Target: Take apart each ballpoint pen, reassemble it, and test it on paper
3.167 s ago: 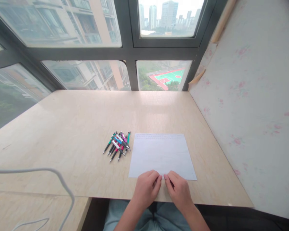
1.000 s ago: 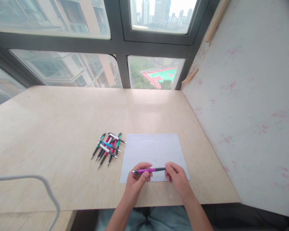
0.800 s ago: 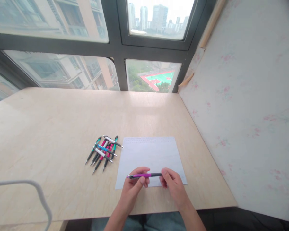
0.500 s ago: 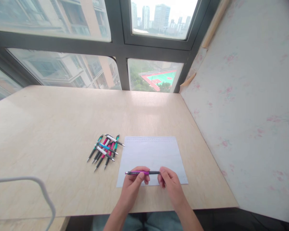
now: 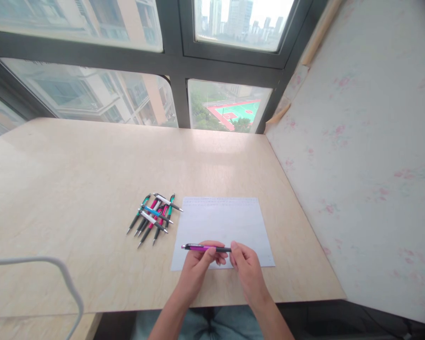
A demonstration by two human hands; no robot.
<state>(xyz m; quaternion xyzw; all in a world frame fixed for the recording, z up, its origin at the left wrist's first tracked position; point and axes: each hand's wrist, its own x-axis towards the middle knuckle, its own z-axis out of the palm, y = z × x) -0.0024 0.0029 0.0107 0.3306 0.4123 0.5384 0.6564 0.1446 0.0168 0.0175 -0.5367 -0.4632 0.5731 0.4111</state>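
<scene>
A purple and black ballpoint pen (image 5: 201,248) lies level between my two hands, above the near part of a white sheet of paper (image 5: 219,222). My left hand (image 5: 200,264) is closed on its barrel, thumb on top and fingers beneath. The black grip end is pinched by the fingertips of my right hand (image 5: 246,267), which hide the tip. Rows of faint writing run along the paper's far edge. Left of the sheet, a loose pile of pens (image 5: 154,217) in white, blue, green and pink, with dark grips, rests on the table.
The pale table (image 5: 92,179) reaches back to a dark window frame (image 5: 179,101). A flowered wall (image 5: 357,165) bounds it on the right. At the near left a grey-white cable or tube (image 5: 65,274) curves over the table edge.
The pen and both hands have shifted slightly up and left in view, and the right hand sits a little closer to the left. The camera has tilted slightly down.
</scene>
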